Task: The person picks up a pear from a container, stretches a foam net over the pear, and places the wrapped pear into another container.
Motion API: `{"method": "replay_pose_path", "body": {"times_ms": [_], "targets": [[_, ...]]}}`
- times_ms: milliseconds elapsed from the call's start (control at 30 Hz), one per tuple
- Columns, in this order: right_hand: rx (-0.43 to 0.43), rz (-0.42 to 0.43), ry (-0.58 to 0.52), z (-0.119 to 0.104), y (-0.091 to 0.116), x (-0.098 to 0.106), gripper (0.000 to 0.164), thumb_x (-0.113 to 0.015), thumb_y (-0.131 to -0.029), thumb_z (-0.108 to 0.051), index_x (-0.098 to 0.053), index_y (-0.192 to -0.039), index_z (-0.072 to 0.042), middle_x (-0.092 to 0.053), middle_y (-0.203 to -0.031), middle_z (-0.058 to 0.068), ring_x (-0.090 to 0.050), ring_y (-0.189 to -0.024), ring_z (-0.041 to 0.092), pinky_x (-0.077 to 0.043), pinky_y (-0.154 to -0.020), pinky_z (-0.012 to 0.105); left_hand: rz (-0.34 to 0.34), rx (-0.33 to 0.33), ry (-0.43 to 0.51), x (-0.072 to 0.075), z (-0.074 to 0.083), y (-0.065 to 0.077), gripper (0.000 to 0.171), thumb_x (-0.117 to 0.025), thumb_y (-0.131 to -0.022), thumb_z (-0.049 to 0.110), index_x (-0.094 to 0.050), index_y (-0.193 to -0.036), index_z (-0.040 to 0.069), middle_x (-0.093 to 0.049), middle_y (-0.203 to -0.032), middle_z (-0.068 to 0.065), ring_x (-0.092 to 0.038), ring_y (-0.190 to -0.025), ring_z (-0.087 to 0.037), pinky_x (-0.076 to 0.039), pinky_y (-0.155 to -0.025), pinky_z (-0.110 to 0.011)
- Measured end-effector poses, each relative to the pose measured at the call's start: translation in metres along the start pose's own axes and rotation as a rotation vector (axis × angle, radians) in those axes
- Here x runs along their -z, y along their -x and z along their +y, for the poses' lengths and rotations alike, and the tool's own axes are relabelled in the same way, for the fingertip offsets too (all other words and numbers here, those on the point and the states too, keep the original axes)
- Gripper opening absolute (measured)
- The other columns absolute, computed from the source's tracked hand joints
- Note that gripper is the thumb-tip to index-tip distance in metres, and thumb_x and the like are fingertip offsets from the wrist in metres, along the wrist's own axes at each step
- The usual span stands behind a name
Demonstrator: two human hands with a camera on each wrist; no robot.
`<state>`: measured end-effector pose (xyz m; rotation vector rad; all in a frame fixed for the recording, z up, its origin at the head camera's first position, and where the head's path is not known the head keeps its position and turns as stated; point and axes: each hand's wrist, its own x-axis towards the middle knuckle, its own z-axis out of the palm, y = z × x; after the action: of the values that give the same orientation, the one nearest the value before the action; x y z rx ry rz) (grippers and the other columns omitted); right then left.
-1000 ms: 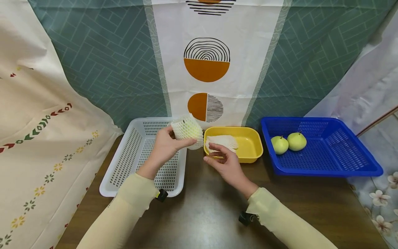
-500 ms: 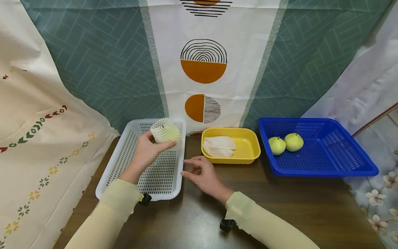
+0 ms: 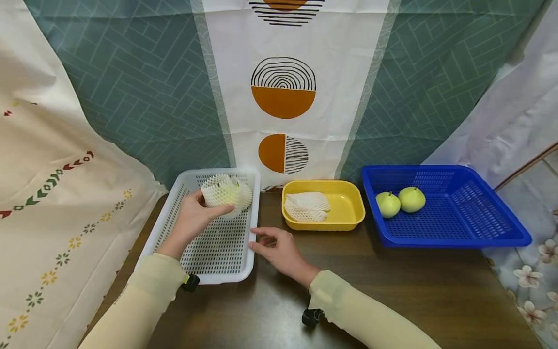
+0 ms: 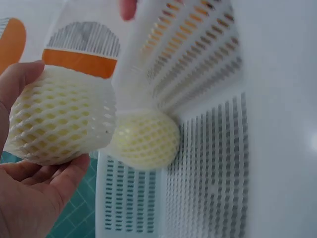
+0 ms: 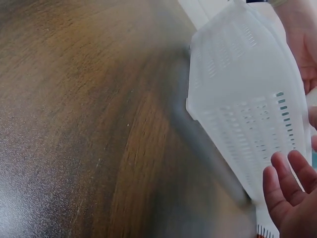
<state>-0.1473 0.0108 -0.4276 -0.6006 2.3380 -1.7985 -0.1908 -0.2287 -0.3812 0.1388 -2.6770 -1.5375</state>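
Note:
My left hand [image 3: 190, 218] grips a pale green pear in a white foam net sleeve [image 3: 218, 191], holding it over the back of the white basket [image 3: 254, 242]. In the left wrist view, thumb and fingers wrap opposite sides of the netted pear [image 4: 57, 119]. A second netted pear [image 4: 148, 141] lies in the basket's corner, partly hidden behind the held one in the head view. My right hand [image 3: 279, 249] is at the basket's right rim, fingers loosely bent and fingertips right at the edge. The right wrist view has those fingers [image 5: 283, 181] beside the basket's slotted wall.
A yellow tray [image 3: 344, 225] with flattened white foam nets [image 3: 307, 206] stands right of the white basket. Farther right, a blue basket [image 3: 462, 242] holds two bare pears [image 3: 411, 199]. All stand on a dark wooden table [image 3: 375, 281], with a patterned curtain [image 3: 152, 97] behind.
My left hand has carried the netted pear left and down, from beside the yellow tray to over the white basket. My right hand has moved left from the yellow tray to the white basket's rim.

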Motion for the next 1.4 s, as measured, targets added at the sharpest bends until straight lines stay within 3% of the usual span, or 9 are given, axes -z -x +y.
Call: {"method": "replay_pose_path", "body": {"times_ms": [233, 433, 633, 833, 933, 1167, 1400], "targets": [[-0.003, 0.01, -0.011, 0.026, -0.009, -0.006, 0.034, -0.073, -0.081, -0.029, -0.068, -0.114, -0.022, -0.071, -0.1, 0.002, -0.067, -0.086, 0.021, -0.054, -0.072, 0.022, -0.049, -0.055, -0.182, 0.011, 0.001, -0.01, 0.071, -0.077, -0.063, 0.059, -0.055, -0.114, 0.014, -0.063, -0.101, -0.004, -0.059, -0.086, -0.02, -0.052, -0.068, -0.029], [-0.015, 0.001, -0.041, 0.028, -0.01, -0.008, 0.033, -0.073, -0.081, -0.03, -0.069, -0.113, -0.02, -0.07, -0.096, -0.001, -0.066, -0.084, 0.016, -0.055, -0.069, 0.023, -0.15, -0.021, -0.251, 0.016, -0.004, -0.021, 0.073, -0.078, -0.065, 0.057, -0.053, -0.117, 0.012, -0.063, -0.105, -0.005, -0.061, -0.089, -0.021, -0.052, -0.07, -0.028], [-0.019, 0.005, -0.041, 0.021, -0.007, -0.007, 0.035, -0.072, -0.082, -0.027, -0.068, -0.114, -0.012, -0.07, -0.097, 0.004, -0.066, -0.084, 0.018, -0.053, -0.067, 0.021, -0.281, 0.008, -0.249, 0.012, -0.015, -0.032, 0.07, -0.081, -0.063, 0.05, -0.052, -0.118, 0.017, -0.063, -0.106, -0.004, -0.06, -0.09, -0.021, -0.049, -0.073, -0.029], [-0.029, -0.017, -0.069, 0.0, -0.002, 0.0, 0.031, -0.071, -0.083, -0.02, -0.068, -0.113, -0.015, -0.07, -0.105, 0.009, -0.065, -0.088, 0.027, -0.053, -0.066, 0.021, -0.396, 0.003, -0.212, 0.004, -0.024, -0.04, 0.068, -0.084, -0.063, 0.044, -0.052, -0.118, 0.02, -0.064, -0.106, -0.002, -0.06, -0.091, -0.019, -0.05, -0.077, -0.029], [-0.018, -0.014, -0.068, 0.002, -0.002, 0.0, 0.03, -0.071, -0.083, -0.021, -0.069, -0.113, -0.018, -0.071, -0.106, 0.008, -0.064, -0.086, 0.025, -0.053, -0.066, 0.022, -0.417, 0.006, -0.233, 0.001, -0.024, -0.042, 0.068, -0.084, -0.063, 0.042, -0.051, -0.118, 0.021, -0.064, -0.106, -0.001, -0.06, -0.091, -0.02, -0.049, -0.078, -0.03], [-0.019, 0.003, -0.054, 0.031, -0.01, -0.008, 0.031, -0.072, -0.081, -0.033, -0.068, -0.112, -0.029, -0.071, -0.104, -0.006, -0.065, -0.087, 0.019, -0.054, -0.069, 0.022, -0.447, 0.004, -0.283, -0.006, -0.029, -0.05, 0.065, -0.084, -0.062, 0.036, -0.052, -0.115, 0.019, -0.063, -0.103, -0.003, -0.059, -0.088, -0.019, -0.049, -0.075, -0.03], [-0.01, -0.003, -0.065, 0.035, -0.01, -0.008, 0.039, -0.072, -0.081, -0.035, -0.068, -0.116, -0.019, -0.07, -0.108, -0.002, -0.065, -0.088, 0.021, -0.054, -0.07, 0.023, -0.454, 0.004, -0.274, -0.012, -0.035, -0.054, 0.069, -0.084, -0.063, 0.029, -0.049, -0.12, 0.018, -0.062, -0.106, -0.004, -0.058, -0.091, -0.02, -0.049, -0.077, -0.03]]}}
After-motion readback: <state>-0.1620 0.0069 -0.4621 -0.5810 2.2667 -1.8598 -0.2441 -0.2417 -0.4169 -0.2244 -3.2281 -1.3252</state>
